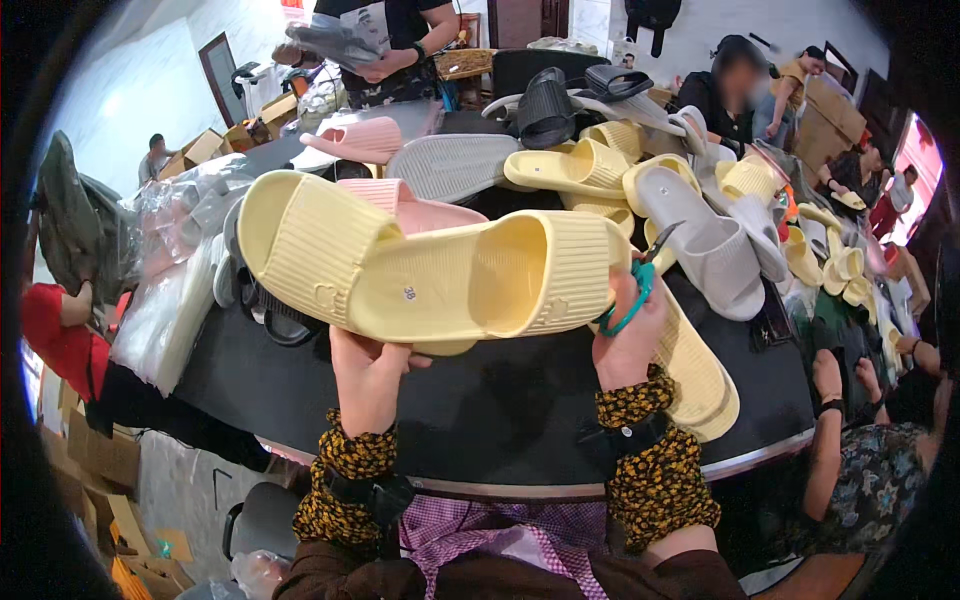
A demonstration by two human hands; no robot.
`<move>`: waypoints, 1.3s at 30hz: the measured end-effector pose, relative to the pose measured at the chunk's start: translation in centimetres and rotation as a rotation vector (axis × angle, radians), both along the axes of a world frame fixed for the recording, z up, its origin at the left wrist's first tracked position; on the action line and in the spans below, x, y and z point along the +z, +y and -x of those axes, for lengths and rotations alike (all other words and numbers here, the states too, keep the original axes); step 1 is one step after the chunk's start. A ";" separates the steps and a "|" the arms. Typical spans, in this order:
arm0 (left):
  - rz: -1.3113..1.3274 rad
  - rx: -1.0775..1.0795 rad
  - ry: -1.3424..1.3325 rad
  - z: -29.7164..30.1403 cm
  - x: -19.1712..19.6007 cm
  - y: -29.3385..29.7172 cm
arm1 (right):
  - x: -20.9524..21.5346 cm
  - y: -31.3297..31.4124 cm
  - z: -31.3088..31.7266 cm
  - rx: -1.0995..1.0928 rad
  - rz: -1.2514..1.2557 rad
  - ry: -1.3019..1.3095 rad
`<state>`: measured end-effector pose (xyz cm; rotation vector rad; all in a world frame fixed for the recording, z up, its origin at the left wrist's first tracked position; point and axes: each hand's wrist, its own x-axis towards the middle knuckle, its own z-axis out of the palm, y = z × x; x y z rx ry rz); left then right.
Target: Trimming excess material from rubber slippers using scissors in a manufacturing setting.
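In front of me a pair of pale yellow ribbed slide slippers [425,285] is held up above the dark table, one overlapping the other end to end. My left hand [368,375] grips the pair from below, its fingers partly hidden under the soles. At the right end, my right hand [635,335] is closed against the slipper. Hooked in that hand is a teal loop handle [630,308] with a dark narrow tip, looking like small thread snips. Beside the right wrist lies another yellow slipper [695,385], sole up.
Yellow, grey, pink and black slippers, such as a grey one [705,240], pile up across the table's [480,400] far side. Clear plastic bags [175,300] lie at the left. Other people work opposite and on both sides; cardboard boxes [105,450] stand on the floor.
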<state>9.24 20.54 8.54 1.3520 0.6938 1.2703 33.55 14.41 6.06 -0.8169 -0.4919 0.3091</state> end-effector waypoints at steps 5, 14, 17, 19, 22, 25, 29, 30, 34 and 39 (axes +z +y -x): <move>-0.060 0.105 -0.051 -1.8 1.1 -0.2 | 0.0 -0.7 0.7 0.157 0.048 0.144; -0.073 0.214 -0.053 -2.2 -1.8 1.7 | -2.0 0.5 3.8 0.313 0.231 0.089; -0.077 0.070 -0.078 -3.2 -1.0 1.0 | -1.8 0.2 3.8 0.286 0.206 0.138; -0.239 0.083 -0.032 -3.6 0.4 -0.3 | -1.6 0.0 3.5 0.288 0.153 0.187; -0.326 0.151 0.075 -4.1 2.2 -0.2 | -0.7 -0.4 3.6 0.347 0.167 0.255; -0.393 0.128 0.079 -3.3 2.1 1.1 | -0.2 -0.7 3.3 0.434 0.172 0.274; -0.385 0.086 0.108 -2.9 2.5 1.3 | 0.1 -0.4 3.5 0.432 0.118 0.339; -0.366 0.062 0.088 -2.9 2.7 0.9 | 0.2 -0.5 3.4 0.427 0.115 0.338; -0.346 -0.300 0.054 -3.1 3.4 -1.0 | 0.0 -0.5 2.9 0.444 0.022 0.379; -0.230 -0.252 -0.073 -3.8 2.6 -0.8 | -0.4 -0.1 3.5 0.441 0.054 0.369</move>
